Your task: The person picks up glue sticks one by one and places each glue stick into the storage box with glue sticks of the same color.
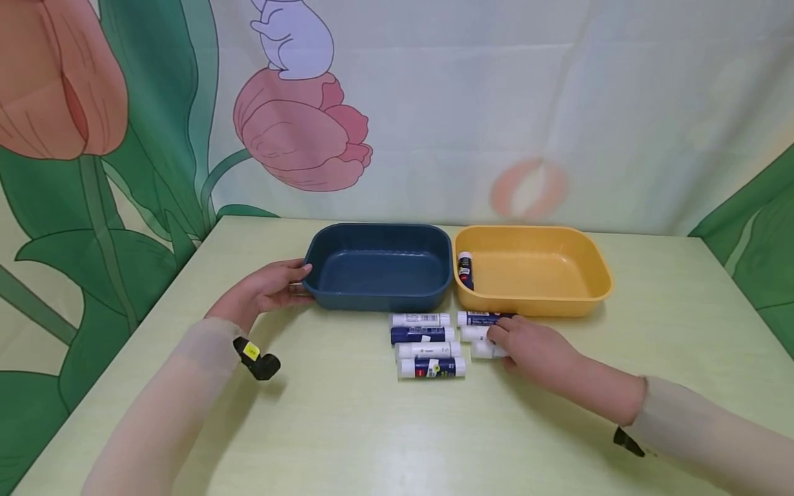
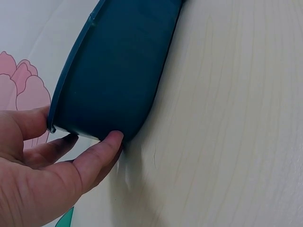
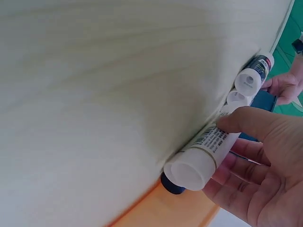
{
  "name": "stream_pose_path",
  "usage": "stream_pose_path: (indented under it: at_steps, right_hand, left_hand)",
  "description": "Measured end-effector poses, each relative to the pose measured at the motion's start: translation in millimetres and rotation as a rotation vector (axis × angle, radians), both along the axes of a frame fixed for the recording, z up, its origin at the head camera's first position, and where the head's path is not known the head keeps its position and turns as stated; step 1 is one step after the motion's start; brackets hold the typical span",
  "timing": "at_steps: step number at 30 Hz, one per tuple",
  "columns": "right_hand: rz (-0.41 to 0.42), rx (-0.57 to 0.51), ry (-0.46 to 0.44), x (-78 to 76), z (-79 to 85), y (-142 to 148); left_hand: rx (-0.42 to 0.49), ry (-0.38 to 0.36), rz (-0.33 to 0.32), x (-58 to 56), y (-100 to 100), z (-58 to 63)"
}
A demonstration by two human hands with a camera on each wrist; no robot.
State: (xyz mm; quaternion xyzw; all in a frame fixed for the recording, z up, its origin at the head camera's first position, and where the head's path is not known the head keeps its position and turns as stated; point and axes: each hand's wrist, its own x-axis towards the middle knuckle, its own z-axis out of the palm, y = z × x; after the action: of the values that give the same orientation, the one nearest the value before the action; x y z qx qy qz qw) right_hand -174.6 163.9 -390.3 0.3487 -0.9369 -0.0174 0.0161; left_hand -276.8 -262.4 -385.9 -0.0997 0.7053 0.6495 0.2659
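Note:
At the left end of the dark blue basin (image 1: 378, 302), my left hand (image 1: 273, 286) grips the rim and side wall. In the left wrist view, the thumb is at the basin's rim (image 2: 71, 61) and the fingertips touch its outer wall. My right hand (image 1: 536, 351) pinches a white glue stick (image 3: 210, 146) between thumb and fingers, low over the table. Beside it lie another white glue stick (image 1: 473, 333) and a blue one (image 1: 477, 318). Left of these is a column of white and blue glue sticks (image 1: 428, 350), lying side by side.
A yellow basin (image 1: 533, 304) stands right beside the blue one, with one blue glue stick (image 1: 465, 270) along its left wall. The blue basin's inside is bare. Behind the table (image 1: 347, 427) hangs a curtain (image 1: 434, 124) printed with flowers.

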Motion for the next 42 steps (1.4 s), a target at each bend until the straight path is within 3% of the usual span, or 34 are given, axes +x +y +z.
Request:
stream_pose_path:
  at_steps: [4,11,19,23,32,42]
  right_hand:
    - [-0.015,0.004,-0.033,0.4,6.9,-0.3]
    - [-0.08,-0.061,-0.193,-3.4,27.0,0.1]
    - [-0.103,-0.097,-0.259,-11.6,62.7,-3.6]
    - [-0.119,-0.17,-0.313,-16.9,84.6,-5.6]
    - [-0.124,-0.359,-0.416,-37.8,131.6,-18.0]
    - [-0.203,-0.372,-0.485,-63.7,160.5,-34.4]
  left_hand:
    - [0.0,-0.001,0.0,0.3,0.6,0.9]
    - [0.007,0.004,-0.006,0.2,0.7,2.1]
    - [0.021,0.006,-0.014,1.0,-0.3,2.1]
    - [0.02,0.006,-0.009,0.2,-0.6,1.3]
    - [0.006,-0.004,0.0,-0.3,-0.7,1.2]
    - [-0.006,-0.001,-0.002,0.7,0.9,2.3]
